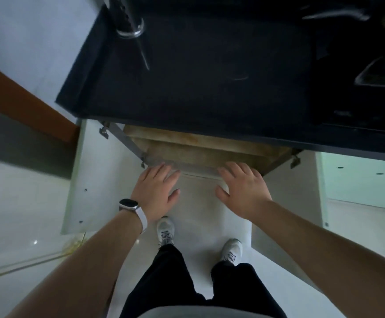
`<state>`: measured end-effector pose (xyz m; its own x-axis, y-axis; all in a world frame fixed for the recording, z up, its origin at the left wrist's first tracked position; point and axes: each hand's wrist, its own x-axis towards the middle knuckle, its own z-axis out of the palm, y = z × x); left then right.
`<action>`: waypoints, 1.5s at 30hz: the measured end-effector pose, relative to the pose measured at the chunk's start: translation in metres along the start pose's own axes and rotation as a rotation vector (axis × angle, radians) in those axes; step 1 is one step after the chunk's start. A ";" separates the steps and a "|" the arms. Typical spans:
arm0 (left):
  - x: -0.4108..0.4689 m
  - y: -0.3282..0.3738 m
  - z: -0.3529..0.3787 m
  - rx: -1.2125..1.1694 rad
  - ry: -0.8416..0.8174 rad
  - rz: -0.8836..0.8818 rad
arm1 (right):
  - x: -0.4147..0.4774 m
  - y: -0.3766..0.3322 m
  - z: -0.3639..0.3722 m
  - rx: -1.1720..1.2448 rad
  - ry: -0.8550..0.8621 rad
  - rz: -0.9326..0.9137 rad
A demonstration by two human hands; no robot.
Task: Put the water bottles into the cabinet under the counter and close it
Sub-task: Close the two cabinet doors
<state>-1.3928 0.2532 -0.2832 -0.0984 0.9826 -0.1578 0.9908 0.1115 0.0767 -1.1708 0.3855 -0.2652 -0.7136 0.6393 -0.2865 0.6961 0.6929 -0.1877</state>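
Now standing over the open cabinet point(200, 148) under the dark tabletop point(186, 76), both doors swung wide: left door point(95, 180) and right door point(285, 214). Reaching down with the left hand point(158, 190) and right hand point(242, 187), both spread flat with fingers loosely open, gripping nothing, hovering near the front lip of the wooden shelf. Not seeing any water bottles; possibly tucked deeper under the tabletop, hidden from this angle, so cannot tell whether stowed yet. Judging the step as either finishing placement or turning to the closing. Doing it well likely means checking nothing juts past the shelf edge, then moving each hand outward to its own door's free edge, swinging both in evenly, keeping fingers off the hinge side point(104, 131) and feet clear of the sweep.
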 end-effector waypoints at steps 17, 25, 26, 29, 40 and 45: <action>-0.049 -0.109 -0.011 0.165 -0.251 -0.358 | -0.074 0.058 0.023 0.051 -0.030 0.758; -0.085 -0.161 -0.007 0.018 -0.258 -0.680 | -0.089 0.066 0.048 0.117 -0.059 1.016; -0.087 -0.163 -0.005 -0.024 -0.281 -0.703 | -0.088 0.065 0.049 0.116 -0.055 1.018; -0.094 -0.165 0.003 -0.105 -0.341 -0.723 | -0.085 0.063 0.051 0.102 -0.055 1.038; -0.074 -0.139 0.014 -0.294 -0.217 -0.707 | -0.050 0.011 0.040 0.273 -0.039 0.932; -0.056 -0.112 0.010 -0.751 -0.082 -0.738 | -0.028 -0.015 0.033 0.511 -0.012 0.759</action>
<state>-1.4969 0.1843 -0.2927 -0.6187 0.6235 -0.4779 0.3729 0.7686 0.5198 -1.1583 0.3464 -0.2858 -0.0513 0.8574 -0.5121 0.9303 -0.1455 -0.3367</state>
